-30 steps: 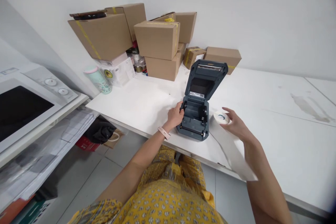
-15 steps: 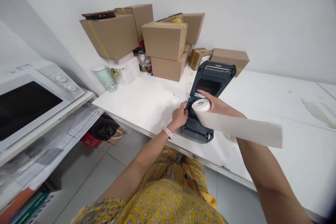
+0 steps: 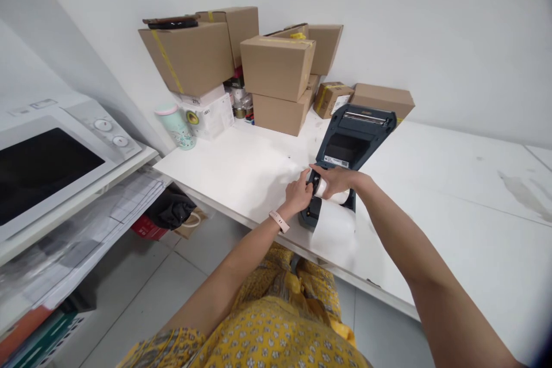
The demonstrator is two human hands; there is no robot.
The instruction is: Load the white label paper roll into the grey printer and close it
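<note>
A dark blue-grey label printer (image 3: pixel 371 137) stands on the white table with its lid raised. My right hand (image 3: pixel 337 179) is closed over a white label roll (image 3: pixel 321 187) and holds it down inside the printer's body. From the roll a loose paper strip (image 3: pixel 334 227) hangs over the printer's front towards the table edge. My left hand (image 3: pixel 298 192) is closed on the left side of the printer's body, its fingertips at the rim close to the roll's left end. The hands hide much of the inside of the printer.
Cardboard boxes (image 3: pixel 276 66) are stacked along the wall, with a smaller taped box (image 3: pixel 332 99) behind the printer. A mint-green tumbler (image 3: pixel 176 127) stands by a white box (image 3: pixel 211 115). At the left, a microwave (image 3: pixel 64 152) sits on a shelf.
My right hand has lowered the label roll from above the printer into its body. The paper strip, stretched out to the right before, now drapes over the front. My left hand stays at the printer's left side.
</note>
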